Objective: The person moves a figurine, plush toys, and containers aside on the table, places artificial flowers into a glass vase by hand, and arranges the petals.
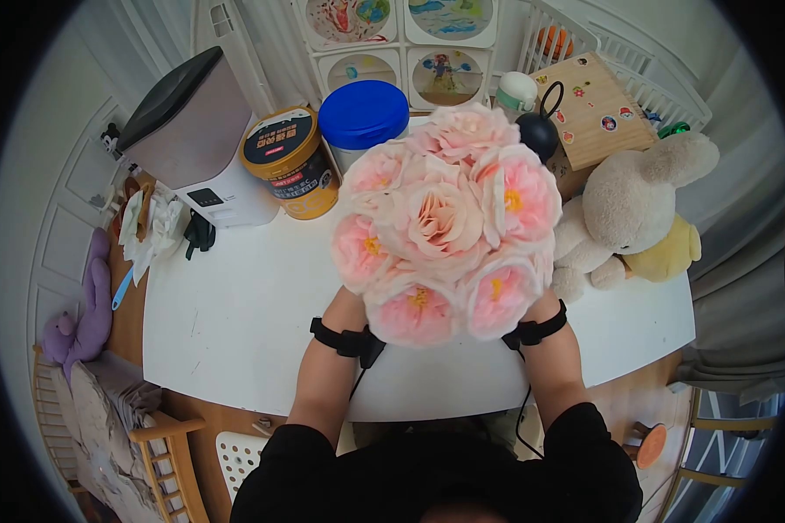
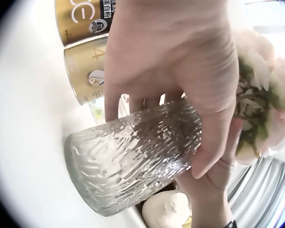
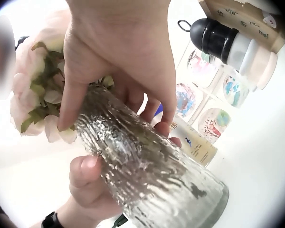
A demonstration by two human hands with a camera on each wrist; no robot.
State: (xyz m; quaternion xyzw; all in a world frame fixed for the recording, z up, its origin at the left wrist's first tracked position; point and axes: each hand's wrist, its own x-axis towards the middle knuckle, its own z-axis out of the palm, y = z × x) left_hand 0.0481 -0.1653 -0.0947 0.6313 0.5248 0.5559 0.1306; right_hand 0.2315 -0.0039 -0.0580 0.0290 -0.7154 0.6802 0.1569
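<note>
A bunch of pale pink artificial-looking flowers (image 1: 445, 231) with yellow centres fills the middle of the head view and hides both hands there. Their stems run into a clear, ribbed glass vase (image 2: 128, 164), whose thick base shows close over the white tabletop. My left hand (image 2: 175, 71) grips the vase near its upper part, thumb on one side and fingers round the other. From the opposite side my right hand (image 3: 118, 61) holds it just below the blooms. Green leaves (image 3: 42, 90) show under the petals.
On the white table (image 1: 235, 322) stand a grey-and-white appliance (image 1: 227, 183), a gold tub (image 1: 292, 166) and a blue-lidded tub (image 1: 364, 118) behind the flowers. To the right are a black-topped bottle (image 1: 539, 137), a stickered wooden board (image 1: 606, 109) and a plush rabbit (image 1: 628, 200).
</note>
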